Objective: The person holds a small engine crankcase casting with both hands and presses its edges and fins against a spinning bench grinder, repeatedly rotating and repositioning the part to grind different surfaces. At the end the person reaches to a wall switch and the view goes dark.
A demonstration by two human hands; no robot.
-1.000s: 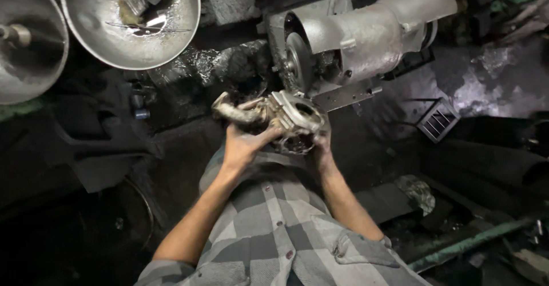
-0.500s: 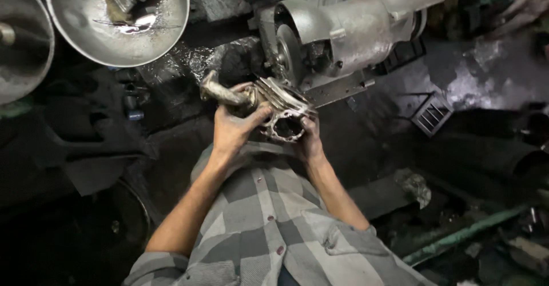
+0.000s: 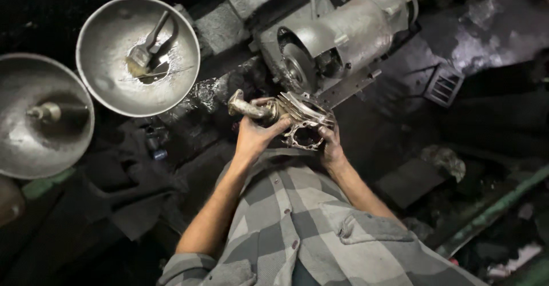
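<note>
I hold a rough metal casting (image 3: 297, 120) with a round opening and a short pipe stub (image 3: 243, 108) sticking out to the left. My left hand (image 3: 254, 137) grips it by the pipe end. My right hand (image 3: 330, 146) holds its right underside. The part sits just below the wheel (image 3: 294, 69) of a grey bench grinder (image 3: 349, 29), close to it; whether they touch I cannot tell.
Two shallow metal bowls stand at the left: one (image 3: 108, 86) holds a brush-like tool (image 3: 143, 54), the other (image 3: 23, 143) a short metal rod. A dark vent grille (image 3: 443, 86) lies at the right, a green pipe (image 3: 492, 212) at lower right. Dark cloth covers the lower left.
The view has shifted so the grinder and bowls sit higher in frame. Both hands keep their hold on the casting, which has tilted slightly by the wheel.
</note>
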